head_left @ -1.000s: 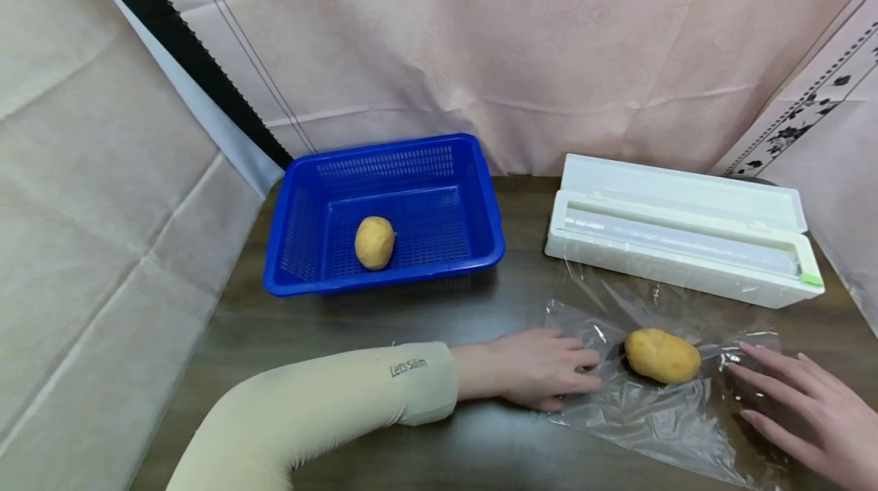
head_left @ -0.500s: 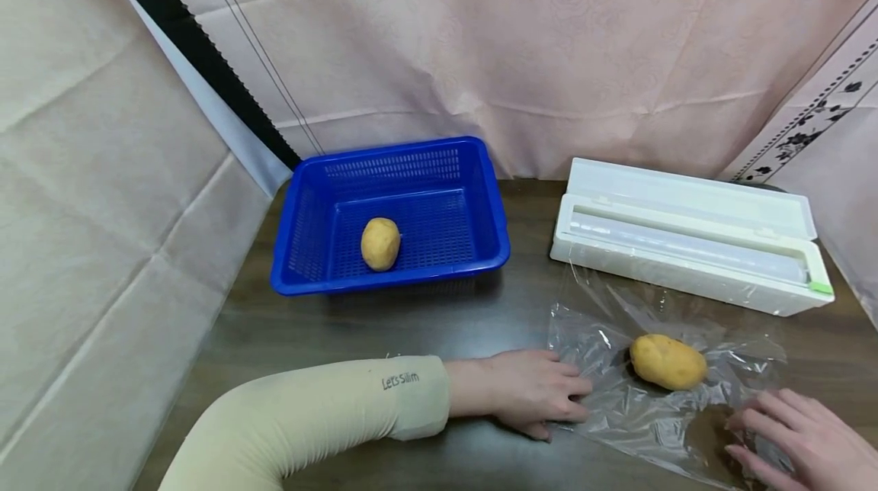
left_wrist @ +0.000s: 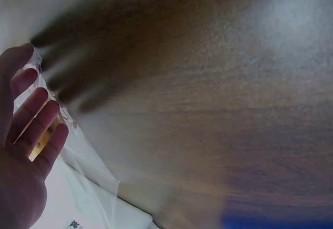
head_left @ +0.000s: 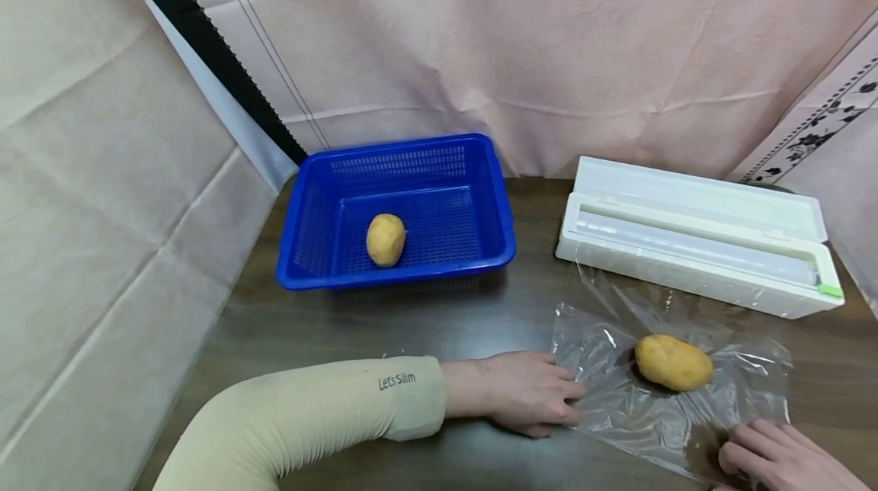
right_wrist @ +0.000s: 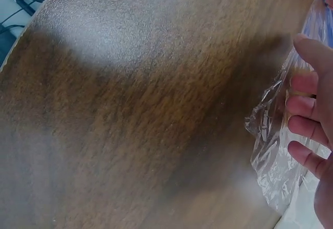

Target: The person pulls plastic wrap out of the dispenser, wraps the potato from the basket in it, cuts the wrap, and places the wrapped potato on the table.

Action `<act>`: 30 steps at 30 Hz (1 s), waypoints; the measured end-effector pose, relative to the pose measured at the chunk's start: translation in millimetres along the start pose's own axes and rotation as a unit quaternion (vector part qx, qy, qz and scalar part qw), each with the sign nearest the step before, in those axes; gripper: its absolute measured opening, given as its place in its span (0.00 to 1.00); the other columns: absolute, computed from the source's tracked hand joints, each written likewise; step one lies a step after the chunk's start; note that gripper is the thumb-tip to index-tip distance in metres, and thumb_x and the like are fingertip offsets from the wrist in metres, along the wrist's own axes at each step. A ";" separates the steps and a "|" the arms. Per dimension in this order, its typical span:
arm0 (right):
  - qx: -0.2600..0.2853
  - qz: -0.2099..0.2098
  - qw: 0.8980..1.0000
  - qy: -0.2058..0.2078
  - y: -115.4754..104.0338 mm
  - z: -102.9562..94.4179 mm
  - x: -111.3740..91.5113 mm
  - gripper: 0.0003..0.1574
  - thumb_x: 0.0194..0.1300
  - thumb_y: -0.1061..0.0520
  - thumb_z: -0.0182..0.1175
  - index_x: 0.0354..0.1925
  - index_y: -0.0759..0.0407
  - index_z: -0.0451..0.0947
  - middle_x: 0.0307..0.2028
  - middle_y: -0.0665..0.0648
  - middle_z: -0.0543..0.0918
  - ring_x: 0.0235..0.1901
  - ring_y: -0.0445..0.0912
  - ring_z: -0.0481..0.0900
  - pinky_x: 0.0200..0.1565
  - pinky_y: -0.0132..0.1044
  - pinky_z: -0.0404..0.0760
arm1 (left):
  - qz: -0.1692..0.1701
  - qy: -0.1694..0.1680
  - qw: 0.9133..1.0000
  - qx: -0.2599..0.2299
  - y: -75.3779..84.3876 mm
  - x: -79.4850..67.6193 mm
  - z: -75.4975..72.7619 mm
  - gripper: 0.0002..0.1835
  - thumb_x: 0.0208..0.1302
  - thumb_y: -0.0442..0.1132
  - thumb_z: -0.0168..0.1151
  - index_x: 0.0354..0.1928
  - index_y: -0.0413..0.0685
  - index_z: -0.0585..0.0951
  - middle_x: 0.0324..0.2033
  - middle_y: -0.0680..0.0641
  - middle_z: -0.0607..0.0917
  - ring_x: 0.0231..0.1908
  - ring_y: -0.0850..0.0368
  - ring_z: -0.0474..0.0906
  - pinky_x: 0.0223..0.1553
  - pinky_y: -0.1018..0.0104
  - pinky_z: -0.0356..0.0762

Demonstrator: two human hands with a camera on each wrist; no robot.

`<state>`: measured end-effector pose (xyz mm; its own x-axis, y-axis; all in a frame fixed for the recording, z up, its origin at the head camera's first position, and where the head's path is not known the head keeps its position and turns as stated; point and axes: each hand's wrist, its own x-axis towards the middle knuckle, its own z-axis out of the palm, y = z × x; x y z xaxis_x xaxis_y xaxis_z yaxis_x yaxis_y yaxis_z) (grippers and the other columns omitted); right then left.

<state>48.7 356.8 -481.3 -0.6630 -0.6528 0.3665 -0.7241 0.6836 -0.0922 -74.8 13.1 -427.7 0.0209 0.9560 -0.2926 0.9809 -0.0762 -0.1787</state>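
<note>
1. As I look down through the head camera, the left forearm in its cream sleeve (head_left: 309, 399) reaches in from the lower left, and the left hand (head_left: 528, 393) lies back upward, its fingers pointing right onto the left edge of the clear film (head_left: 638, 430). The right hand (head_left: 782, 457) enters from the lower right corner, also back upward, knuckles bent, by the film's near right corner. I see the potato (head_left: 674, 363) lying on the film, between the hands and a little beyond them, apart from both. Farther off, the white box (head_left: 693, 270) has its lid tipped back, and the blue basket (head_left: 411, 276) holds a second potato (head_left: 386, 240).

2. On my left wrist feed, the four fingers are loosely extended and slightly spread, the thumb reaching past the index; the film's edge runs along the fingertips. I cannot tell how firmly they press.

3. On my right wrist feed, the thumb stretches out, well apart from four relaxed, gently bent, separated fingers. Crumpled film lies at their tips, over the brown table (right_wrist: 130, 135).
</note>
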 end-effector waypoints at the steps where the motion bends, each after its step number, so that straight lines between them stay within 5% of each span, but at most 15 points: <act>1: -0.002 -0.003 1.000 -0.007 0.5 -0.3 -0.4 0.20 0.49 0.27 0.64 0.32 0.32 0.69 0.35 0.29 0.61 0.34 0.29 0.60 0.34 0.27 0.58 | 0.001 0.002 1.000 0.000 0.2 -0.2 0.2 0.17 0.63 0.61 0.54 0.51 0.69 0.75 0.51 0.59 0.74 0.53 0.62 0.70 0.48 0.67 0.71; 11: 0.011 0.008 0.999 -0.029 -3.6 0.1 0.6 0.18 0.51 0.28 0.64 0.32 0.29 0.68 0.35 0.28 0.58 0.34 0.28 0.56 0.31 0.22 0.52 | 0.003 0.025 1.000 0.009 2.8 -4.2 2.1 0.11 0.69 0.55 0.49 0.48 0.68 0.77 0.48 0.60 0.76 0.51 0.62 0.72 0.48 0.67 0.71; 18: 0.014 0.004 1.000 -0.015 -3.3 3.2 3.7 0.13 0.69 0.32 0.48 0.28 0.29 0.67 0.32 0.27 0.59 0.31 0.27 0.58 0.29 0.21 0.57 | -0.004 0.043 0.999 0.010 4.2 -9.1 5.4 0.10 0.71 0.50 0.46 0.43 0.67 0.78 0.44 0.60 0.76 0.48 0.62 0.73 0.47 0.68 0.72; 30: 0.038 0.007 0.999 0.017 2.2 6.5 4.4 0.13 0.71 0.37 0.40 0.29 0.27 0.66 0.32 0.25 0.59 0.30 0.23 0.58 0.30 0.23 0.57 | -0.035 0.049 0.998 -0.001 6.4 -8.0 6.0 0.12 0.73 0.49 0.43 0.47 0.67 0.78 0.46 0.61 0.77 0.49 0.64 0.74 0.47 0.70 0.72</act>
<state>43.0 353.2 -485.8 -0.6677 -0.6304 0.3959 -0.7275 0.6655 -0.1671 -69.8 3.2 -432.2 -0.0288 0.9822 -0.1856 0.9812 -0.0076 -0.1927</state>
